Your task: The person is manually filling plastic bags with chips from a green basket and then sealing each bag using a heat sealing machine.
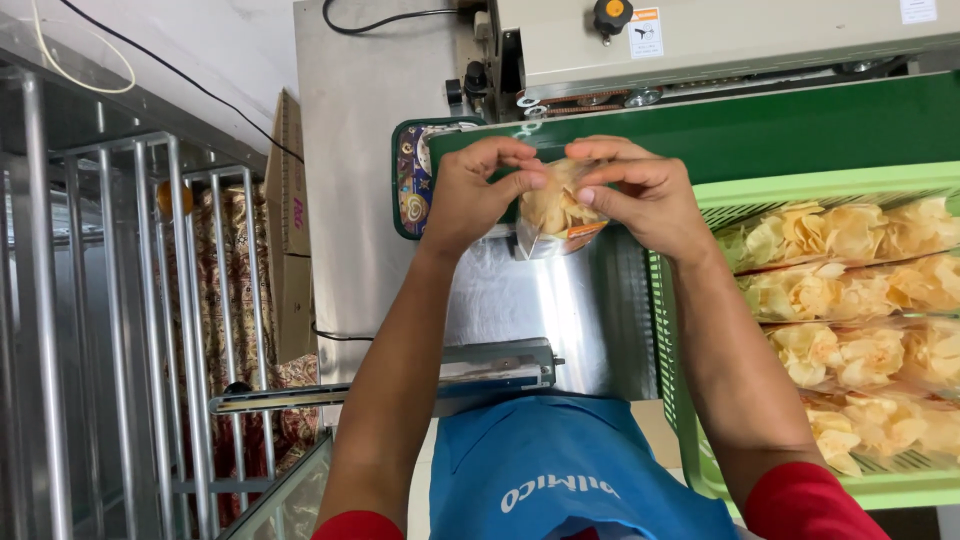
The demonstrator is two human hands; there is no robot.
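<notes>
Two bare hands meet over a clear bag of pale chips (556, 215), the left hand (470, 195) pinching its top edge from one side and the right hand (645, 200) closed on it from the other. Beyond the fingertips runs the green belt (800, 130) of a sealing machine (720, 40). Just beside the right forearm sits a green crate (780, 187) of filled chip bags (860, 300).
</notes>
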